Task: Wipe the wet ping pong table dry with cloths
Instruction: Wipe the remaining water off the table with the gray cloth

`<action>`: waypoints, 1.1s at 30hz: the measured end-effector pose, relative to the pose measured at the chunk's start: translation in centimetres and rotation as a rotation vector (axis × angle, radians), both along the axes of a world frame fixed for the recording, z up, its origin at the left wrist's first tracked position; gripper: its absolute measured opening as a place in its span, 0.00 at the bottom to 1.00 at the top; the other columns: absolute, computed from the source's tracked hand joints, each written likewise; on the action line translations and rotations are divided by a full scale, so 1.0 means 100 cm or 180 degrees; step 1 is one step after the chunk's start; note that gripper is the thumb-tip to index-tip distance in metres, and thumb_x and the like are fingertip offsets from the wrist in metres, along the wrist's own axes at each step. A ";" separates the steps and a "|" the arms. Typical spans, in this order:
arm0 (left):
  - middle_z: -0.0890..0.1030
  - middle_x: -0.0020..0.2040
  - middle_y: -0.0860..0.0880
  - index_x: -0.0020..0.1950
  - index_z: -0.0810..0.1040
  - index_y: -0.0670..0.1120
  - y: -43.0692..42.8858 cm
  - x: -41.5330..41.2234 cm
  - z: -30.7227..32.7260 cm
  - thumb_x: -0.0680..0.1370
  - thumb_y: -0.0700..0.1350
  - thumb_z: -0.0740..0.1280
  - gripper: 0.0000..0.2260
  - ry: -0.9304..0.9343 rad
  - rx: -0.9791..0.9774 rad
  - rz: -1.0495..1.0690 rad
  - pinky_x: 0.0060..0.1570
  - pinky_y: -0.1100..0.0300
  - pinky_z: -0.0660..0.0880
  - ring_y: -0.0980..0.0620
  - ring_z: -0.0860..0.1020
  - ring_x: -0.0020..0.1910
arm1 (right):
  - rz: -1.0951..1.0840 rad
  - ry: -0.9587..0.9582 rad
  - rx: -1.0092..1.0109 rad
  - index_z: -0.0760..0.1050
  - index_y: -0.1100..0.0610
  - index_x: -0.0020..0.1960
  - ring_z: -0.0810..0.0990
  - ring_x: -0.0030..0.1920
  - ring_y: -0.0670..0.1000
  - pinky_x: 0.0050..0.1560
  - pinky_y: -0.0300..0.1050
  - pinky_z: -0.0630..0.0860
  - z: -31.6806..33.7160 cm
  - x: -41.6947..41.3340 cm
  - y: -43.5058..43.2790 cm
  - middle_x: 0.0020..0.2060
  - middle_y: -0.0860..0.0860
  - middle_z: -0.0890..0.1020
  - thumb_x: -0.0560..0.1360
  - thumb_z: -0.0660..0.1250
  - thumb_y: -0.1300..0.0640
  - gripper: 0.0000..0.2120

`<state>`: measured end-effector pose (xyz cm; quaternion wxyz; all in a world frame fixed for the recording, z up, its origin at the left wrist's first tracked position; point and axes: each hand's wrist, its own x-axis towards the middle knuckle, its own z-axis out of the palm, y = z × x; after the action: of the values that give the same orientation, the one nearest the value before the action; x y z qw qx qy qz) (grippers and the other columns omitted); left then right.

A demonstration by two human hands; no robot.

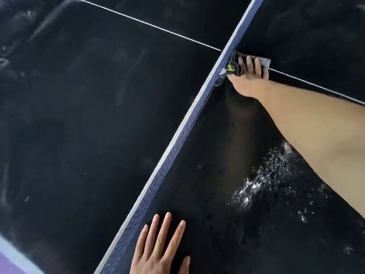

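The black ping pong table (pixel 88 115) fills the view, split by a blue net (pixel 177 147) with a white top band running diagonally. My right hand (pixel 249 76) reaches far out beside the net and presses a dark cloth (pixel 240 60) with a light corner and a yellow-green patch flat on the table, fingers straight over it, at the white centre line (pixel 316 84). My left hand (pixel 160 248) lies flat on the table near the net at the bottom, fingers spread, holding nothing. A patch of water droplets (pixel 262 180) glistens under my right forearm.
Faint smears and streaks show on the table half left of the net. The table's white edge line (pixel 11 252) and a purple floor strip appear at the bottom left corner.
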<state>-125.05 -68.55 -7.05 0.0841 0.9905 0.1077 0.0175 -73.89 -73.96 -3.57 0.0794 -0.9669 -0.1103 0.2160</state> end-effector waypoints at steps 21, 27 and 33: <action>0.78 0.57 0.48 0.56 0.81 0.45 -0.004 -0.035 0.023 0.73 0.50 0.65 0.16 -0.0525 -0.1642 0.0660 0.62 0.55 0.70 0.46 0.74 0.58 | 0.2196 0.0056 -0.0097 0.31 0.44 0.80 0.27 0.77 0.51 0.76 0.57 0.30 0.002 -0.396 -0.016 0.79 0.48 0.30 0.81 0.44 0.35 0.34; 0.80 0.46 0.57 0.49 0.83 0.49 -0.032 -0.183 0.038 0.74 0.46 0.64 0.09 -0.0810 -0.2034 0.0997 0.51 0.64 0.72 0.53 0.77 0.48 | 0.2451 0.0077 0.0043 0.32 0.44 0.80 0.26 0.77 0.51 0.72 0.55 0.25 0.000 -0.509 -0.024 0.79 0.49 0.31 0.80 0.45 0.36 0.35; 0.80 0.48 0.65 0.49 0.79 0.63 -0.033 -0.273 0.058 0.77 0.44 0.65 0.12 -0.0420 -0.2506 0.1972 0.43 0.67 0.74 0.62 0.79 0.46 | 0.2350 0.0257 -0.0077 0.34 0.45 0.81 0.28 0.77 0.49 0.72 0.51 0.25 -0.001 -0.600 -0.038 0.80 0.47 0.34 0.77 0.39 0.35 0.35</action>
<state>-152.35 -71.84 -1.27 0.4487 0.8019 0.3895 0.0623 -133.93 -77.80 -3.64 -0.0111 -0.8536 -0.4458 0.2692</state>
